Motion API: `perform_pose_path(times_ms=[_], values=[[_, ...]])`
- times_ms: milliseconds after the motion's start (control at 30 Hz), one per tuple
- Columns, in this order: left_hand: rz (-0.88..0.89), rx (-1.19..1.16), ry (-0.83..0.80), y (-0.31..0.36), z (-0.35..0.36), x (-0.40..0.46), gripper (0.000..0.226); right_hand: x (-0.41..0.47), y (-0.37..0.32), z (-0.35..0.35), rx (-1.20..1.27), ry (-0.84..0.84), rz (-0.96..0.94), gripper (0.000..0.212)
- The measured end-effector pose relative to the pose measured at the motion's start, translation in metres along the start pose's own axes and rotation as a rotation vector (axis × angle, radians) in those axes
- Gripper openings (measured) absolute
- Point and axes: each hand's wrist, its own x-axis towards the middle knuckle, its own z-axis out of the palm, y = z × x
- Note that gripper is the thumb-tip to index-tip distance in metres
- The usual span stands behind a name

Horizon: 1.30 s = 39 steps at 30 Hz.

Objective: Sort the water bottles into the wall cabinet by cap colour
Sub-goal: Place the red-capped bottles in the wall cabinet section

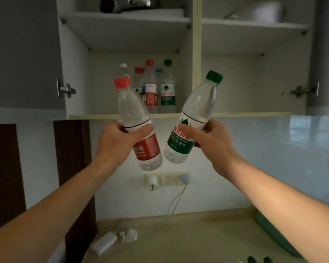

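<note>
My left hand grips a red-capped bottle with a red label, tilted left. My right hand grips a green-capped bottle with a green label, tilted right. Both bottles are raised in front of the open wall cabinet, just below its bottom shelf edge. At the back of the left compartment stand several bottles: a white-capped one, two red-capped ones, a blue-capped one and a green-capped one. The right compartment holds no bottles.
Upper shelves hold a kettle and white dishes. A wall socket strip with a plugged cable sits below the bottles. On the counter lie a white charger and a green object at the right.
</note>
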Motion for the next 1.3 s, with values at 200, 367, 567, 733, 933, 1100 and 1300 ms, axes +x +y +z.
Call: perform_pose_path(times_ms=[200, 367, 567, 733, 933, 1100, 1300], values=[[0.101, -0.031, -0.008, 0.009, 0.001, 0.107, 0.047, 0.084, -0.023, 0.023, 0.003, 0.192, -0.045, 0.028], [0.21, -0.02, 0.099, 0.019, 0.01, 0.178, 0.042, 0.143, -0.038, 0.041, -0.065, 0.274, -0.093, 0.039], [0.274, 0.109, 0.086, 0.019, 0.02, 0.221, 0.047, 0.201, -0.035, 0.057, -0.189, 0.271, -0.069, 0.045], [0.17, 0.084, 0.043, 0.006, 0.031, 0.241, 0.055, 0.234, -0.014, 0.064, -0.345, 0.268, -0.026, 0.052], [0.069, 0.099, -0.023, -0.006, 0.036, 0.258, 0.046, 0.247, -0.003, 0.068, -0.597, 0.26, -0.018, 0.051], [0.057, 0.087, -0.045, -0.017, 0.036, 0.268, 0.047, 0.253, 0.003, 0.08, -0.873, 0.305, -0.008, 0.054], [0.043, 0.035, -0.107, -0.025, 0.042, 0.278, 0.029, 0.259, 0.005, 0.08, -0.923, 0.345, 0.014, 0.052]])
